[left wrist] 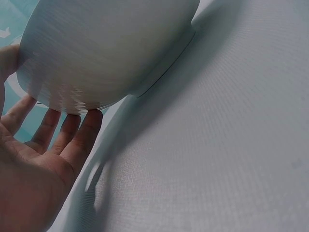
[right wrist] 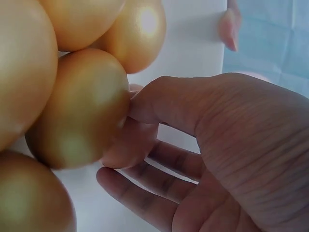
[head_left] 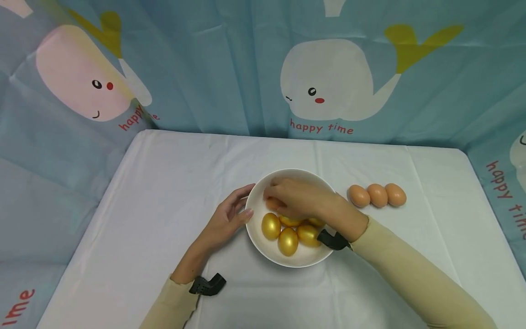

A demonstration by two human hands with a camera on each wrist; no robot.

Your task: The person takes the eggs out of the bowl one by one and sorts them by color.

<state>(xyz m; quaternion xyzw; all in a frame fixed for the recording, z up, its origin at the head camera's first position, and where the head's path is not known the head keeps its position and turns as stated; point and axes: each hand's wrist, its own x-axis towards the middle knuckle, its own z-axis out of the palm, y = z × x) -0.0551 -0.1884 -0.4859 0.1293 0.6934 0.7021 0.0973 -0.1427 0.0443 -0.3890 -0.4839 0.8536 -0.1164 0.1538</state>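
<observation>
A white bowl (head_left: 263, 249) stands on the table with several golden eggs (head_left: 288, 241) in its lower part. My right hand (head_left: 297, 196) reaches into it and holds a brown egg (head_left: 273, 204) between thumb and fingers, against the bowl's far left inside. In the right wrist view the thumb and fingers lie around this brown egg (right wrist: 133, 147), partly hidden behind a golden egg (right wrist: 82, 108). My left hand (head_left: 228, 217) holds the bowl at its left side, thumb at the rim. The left wrist view shows its fingertips on the outer wall of the bowl (left wrist: 106, 48).
Three brown eggs (head_left: 378, 195) lie in a row on the white tablecloth (head_left: 164, 183), right of the bowl. Behind the table hangs a blue curtain (head_left: 230, 68) with whale pictures. My right forearm crosses the bowl's right rim.
</observation>
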